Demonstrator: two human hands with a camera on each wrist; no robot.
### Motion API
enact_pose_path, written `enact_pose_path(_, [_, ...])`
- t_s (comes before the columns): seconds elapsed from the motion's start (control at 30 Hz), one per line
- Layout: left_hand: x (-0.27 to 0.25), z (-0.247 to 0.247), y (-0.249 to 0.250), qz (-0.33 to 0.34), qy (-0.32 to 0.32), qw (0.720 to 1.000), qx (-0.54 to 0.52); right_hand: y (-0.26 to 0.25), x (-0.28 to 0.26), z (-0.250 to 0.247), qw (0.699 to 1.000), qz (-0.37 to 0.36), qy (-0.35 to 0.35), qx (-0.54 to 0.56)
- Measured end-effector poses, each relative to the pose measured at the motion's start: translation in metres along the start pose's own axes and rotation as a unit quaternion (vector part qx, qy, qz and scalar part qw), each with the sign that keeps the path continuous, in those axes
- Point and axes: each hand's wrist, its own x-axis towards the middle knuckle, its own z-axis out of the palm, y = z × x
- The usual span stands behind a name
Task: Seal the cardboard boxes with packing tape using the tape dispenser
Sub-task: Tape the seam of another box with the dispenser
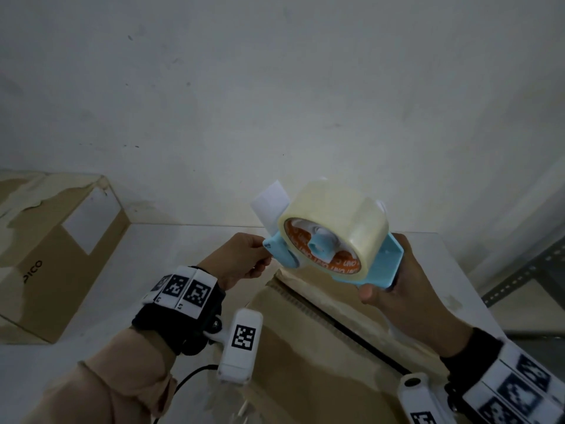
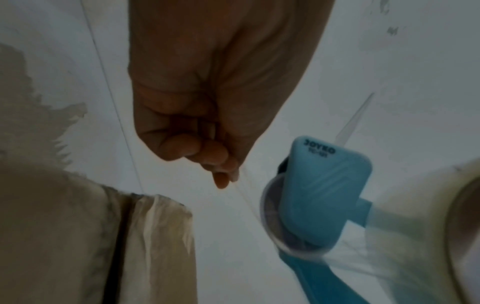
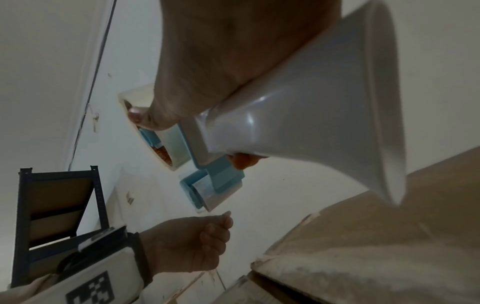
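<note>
My right hand (image 1: 403, 280) grips the white handle (image 3: 311, 113) of a light-blue tape dispenser (image 1: 382, 264) and holds it in the air over the far end of a brown cardboard box (image 1: 305, 347). A thick roll of clear tape (image 1: 336, 215) sits on the dispenser. My left hand (image 1: 263, 255) is just left of the dispenser's front end. Its fingertips (image 2: 223, 174) pinch the loose end of the clear tape, which runs as a thin strip to the dispenser's roller (image 2: 275, 216). The box's top flaps meet along a dark seam (image 1: 351, 332).
A second cardboard box (image 1: 61, 255) with a white label stands at the left on the white table (image 1: 183, 246). A white wall rises behind. A dark metal shelf rack (image 1: 526, 270) stands to the right of the table.
</note>
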Motion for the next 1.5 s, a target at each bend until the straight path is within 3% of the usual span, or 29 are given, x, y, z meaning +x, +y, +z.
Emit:
enact_pose_path(0.13, [0.012,-0.025,-0.014,0.034,0.058,0.996,0.058,0.0,-0.009,-0.017,0.999,0.042,0.0,-0.029])
enact_pose_path(0.43, [0.022,-0.029,-0.02,0.008,-0.02,0.994,0.107,0.002,-0.023,-0.024,0.986,0.133,-0.031,-0.094])
enact_pose_path(0.57, [0.026,-0.025,-0.026,0.03,-0.038,0.987,0.156,0.001,-0.031,-0.018,0.974,0.191,-0.053,-0.111])
enact_pose_path(1.13, [0.035,-0.029,-0.031,0.037,-0.059,0.985,0.155,-0.001,-0.024,-0.01,0.976,0.182,-0.028,-0.119])
enact_pose_path(1.5, [0.04,-0.03,-0.037,0.001,-0.092,0.976,0.196,0.007,-0.026,-0.012,0.97,0.2,-0.035,-0.134])
